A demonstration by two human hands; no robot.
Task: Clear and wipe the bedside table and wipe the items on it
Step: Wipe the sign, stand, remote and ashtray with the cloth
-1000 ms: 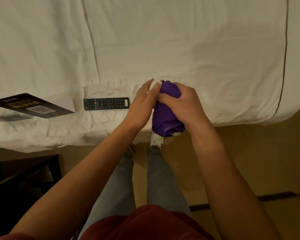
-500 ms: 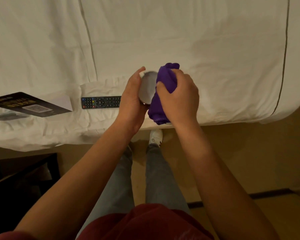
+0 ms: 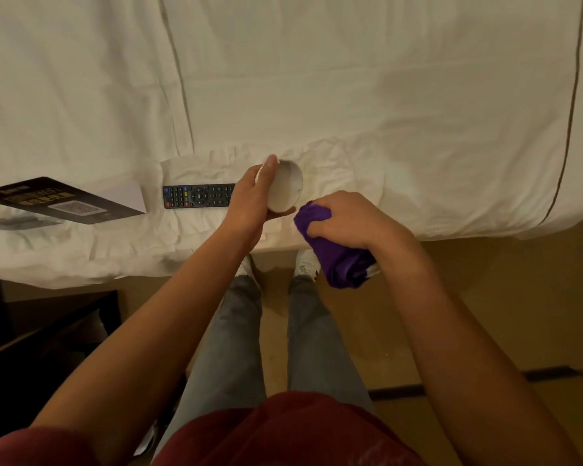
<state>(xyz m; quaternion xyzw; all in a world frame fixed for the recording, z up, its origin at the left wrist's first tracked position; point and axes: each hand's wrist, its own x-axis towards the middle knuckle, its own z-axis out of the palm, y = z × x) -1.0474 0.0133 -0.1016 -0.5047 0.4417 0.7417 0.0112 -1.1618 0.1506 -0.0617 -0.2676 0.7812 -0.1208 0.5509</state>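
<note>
My left hand (image 3: 254,201) grips a small round white dish (image 3: 285,188), tilted on its side over the near edge of the white bed (image 3: 401,112). My right hand (image 3: 354,220) is closed on a bunched purple cloth (image 3: 337,260), held just right of the dish and apart from it. A black remote control (image 3: 196,196) lies flat on the sheet left of my left hand. Further left a dark printed card (image 3: 58,200) rests on the bed.
The dark bedside table (image 3: 41,327) stands at the lower left, beside the bed. My legs and white shoes are on the tan floor (image 3: 485,297) at the bed's edge. A dark floor strip runs at the lower right.
The purple cloth came off the dish: my right hand dropped down and right with it, and the dish in my left hand now shows fully. The view shifted slightly.
</note>
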